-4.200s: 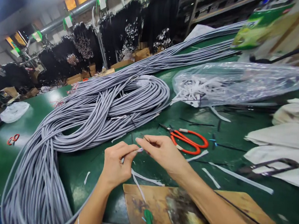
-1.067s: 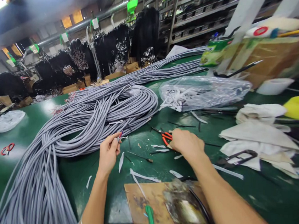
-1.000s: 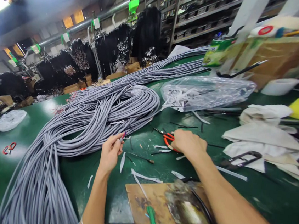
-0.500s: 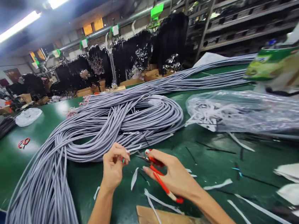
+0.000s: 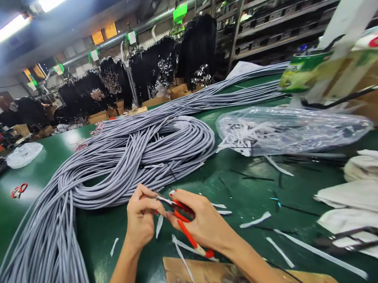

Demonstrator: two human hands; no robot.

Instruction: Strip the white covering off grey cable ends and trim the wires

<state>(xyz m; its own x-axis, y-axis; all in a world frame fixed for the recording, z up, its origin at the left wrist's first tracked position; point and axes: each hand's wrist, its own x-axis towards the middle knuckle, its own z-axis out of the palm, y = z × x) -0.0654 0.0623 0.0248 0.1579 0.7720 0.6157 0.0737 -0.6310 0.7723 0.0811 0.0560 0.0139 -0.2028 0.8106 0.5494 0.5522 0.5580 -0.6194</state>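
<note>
My left hand (image 5: pixel 141 217) is closed in a pinch in front of the grey cable bundle. Whatever small thing it grips is mostly hidden by the fingers; a speck of red shows at the fingertips. My right hand (image 5: pixel 201 217) is wrapped round a pair of red-handled cutters (image 5: pixel 188 233). Their metal jaws point left and reach the left fingertips. Behind both hands lies a large coil of grey cables (image 5: pixel 175 142), with long ends running down to the lower left. White strips (image 5: pixel 256 220) are scattered on the green table (image 5: pixel 238 187) around the right hand.
A clear plastic bag (image 5: pixel 288 129) of white strips lies behind on the right. White gloves (image 5: pixel 362 191) and black-handled pliers (image 5: pixel 361 238) are at the right. A stained wooden board (image 5: pixel 181 276) lies under the right forearm. Small red scissors (image 5: pixel 19 190) are at the left.
The cutters' jaws have moved left from a small gap to the left fingertips. The white piece seen there before is now hidden. The view has swung right, showing more gloves and pliers.
</note>
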